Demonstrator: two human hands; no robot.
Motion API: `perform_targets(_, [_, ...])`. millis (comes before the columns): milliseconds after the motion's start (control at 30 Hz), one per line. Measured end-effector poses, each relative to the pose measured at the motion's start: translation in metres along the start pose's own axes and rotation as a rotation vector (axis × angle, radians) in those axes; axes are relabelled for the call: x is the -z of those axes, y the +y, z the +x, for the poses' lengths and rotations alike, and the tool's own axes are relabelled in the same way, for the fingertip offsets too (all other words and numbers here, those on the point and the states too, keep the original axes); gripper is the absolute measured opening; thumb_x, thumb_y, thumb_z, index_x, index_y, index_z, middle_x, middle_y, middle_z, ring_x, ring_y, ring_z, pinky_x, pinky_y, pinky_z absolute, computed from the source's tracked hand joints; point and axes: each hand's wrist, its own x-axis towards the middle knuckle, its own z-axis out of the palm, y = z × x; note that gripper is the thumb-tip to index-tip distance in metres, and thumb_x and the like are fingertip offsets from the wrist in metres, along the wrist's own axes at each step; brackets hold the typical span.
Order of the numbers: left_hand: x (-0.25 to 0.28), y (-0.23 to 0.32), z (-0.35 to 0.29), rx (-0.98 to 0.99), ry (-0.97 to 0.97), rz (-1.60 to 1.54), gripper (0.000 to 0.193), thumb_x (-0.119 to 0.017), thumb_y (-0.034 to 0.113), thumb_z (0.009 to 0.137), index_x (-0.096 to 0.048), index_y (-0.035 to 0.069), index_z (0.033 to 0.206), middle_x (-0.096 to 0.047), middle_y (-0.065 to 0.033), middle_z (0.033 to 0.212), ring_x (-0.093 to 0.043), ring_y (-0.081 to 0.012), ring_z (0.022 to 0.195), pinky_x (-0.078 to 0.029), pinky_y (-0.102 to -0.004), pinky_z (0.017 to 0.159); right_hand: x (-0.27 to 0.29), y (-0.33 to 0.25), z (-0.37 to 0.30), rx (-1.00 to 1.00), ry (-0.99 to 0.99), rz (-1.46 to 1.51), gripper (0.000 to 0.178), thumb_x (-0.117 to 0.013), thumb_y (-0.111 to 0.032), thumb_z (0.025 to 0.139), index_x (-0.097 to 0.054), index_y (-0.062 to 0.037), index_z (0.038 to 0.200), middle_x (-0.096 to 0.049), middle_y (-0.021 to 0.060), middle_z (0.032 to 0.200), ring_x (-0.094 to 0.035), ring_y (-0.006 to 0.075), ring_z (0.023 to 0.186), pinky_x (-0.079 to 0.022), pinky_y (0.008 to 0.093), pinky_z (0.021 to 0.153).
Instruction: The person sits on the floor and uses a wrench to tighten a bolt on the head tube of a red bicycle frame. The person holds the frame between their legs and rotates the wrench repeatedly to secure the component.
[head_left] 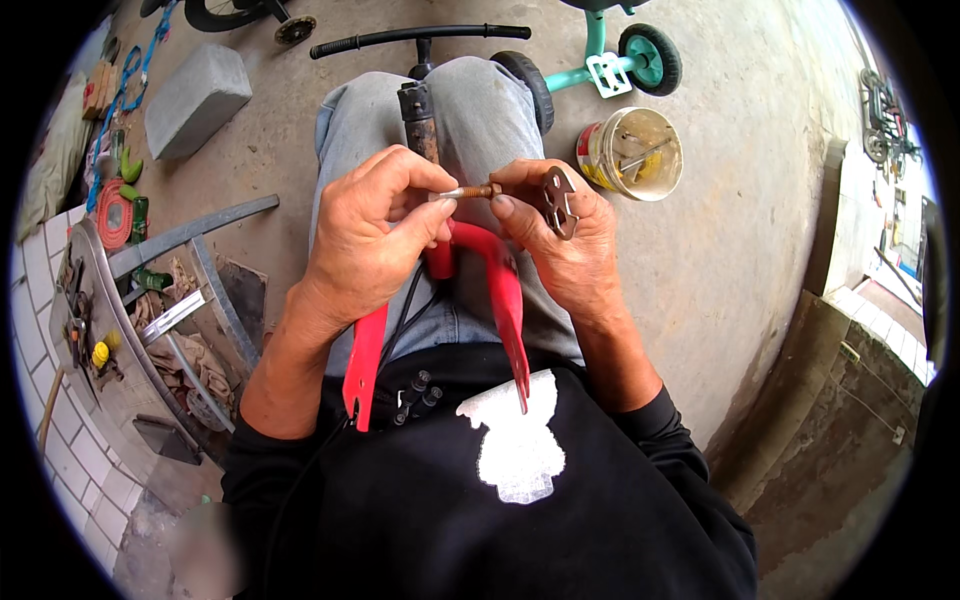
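Between my two hands a rusty bolt lies level above my knees. The thumb and fingertips of my left hand pinch its pale left end. My right hand pinches the nut-like right end with thumb and forefinger. A dark flat multi-hole wrench also rests in that right hand, against the fingers. Below the hands, a red bicycle fork stands between my legs, its two prongs pointing toward me. Its rusty steerer tube sticks out beyond my hands, partly hidden by them.
A bucket with tools inside stands right of my knee. Beyond are a black handlebar and a teal child's bike. At left lie a concrete block, a grey metal frame and a round table with small tools.
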Motion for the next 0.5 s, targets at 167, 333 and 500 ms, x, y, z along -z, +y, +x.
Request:
perform_targets(167, [-0.0007,-0.0012,-0.0011,0.111,-0.009,-0.147,0.011,-0.065,-0.01,0.092,-0.063,-0.004,0.101,-0.064,-0.0049,0.09,-0.068,-0.0077,0.074,-0.055,-0.0205,0.063,0.0,-0.0021,-0.0005,-0.033,0.01,0.039,0.016,-0.071,-0.005,0.095,-0.068,-0.0003,0.11,-0.068,0.0005,0.088,-0.06,0.0044,0.08,-0.049,0.022,0.069])
perform_targets(333, [-0.0017,-0.0009,-0.0004,0.049,0.009,-0.089,0.011,-0.065,-0.01,0.092,-0.063,-0.004,0.101,-0.064,-0.0044,0.091,-0.068,-0.0076,0.075,-0.055,-0.0207,0.063,-0.0021,-0.001,0.0011,-0.016,0.017,-0.019,0.019,-0.072,-0.013,0.097,-0.068,0.0003,0.11,-0.066,0.0008,0.08,-0.057,0.0053,0.069,-0.047,0.0223,0.061])
perform_targets(500, [-0.0002,0.0003,0.0008,-0.003,-0.01,0.008,0.013,-0.065,-0.011,0.091,-0.063,-0.004,0.102,-0.063,-0.0058,0.094,-0.068,-0.0095,0.076,-0.056,-0.0217,0.066,-0.0042,0.0001,0.0011,-0.064,0.032,0.002,0.02,-0.07,-0.016,0.099,-0.068,0.0006,0.109,-0.064,0.0005,0.075,-0.056,0.0059,0.063,-0.046,0.0222,0.057])
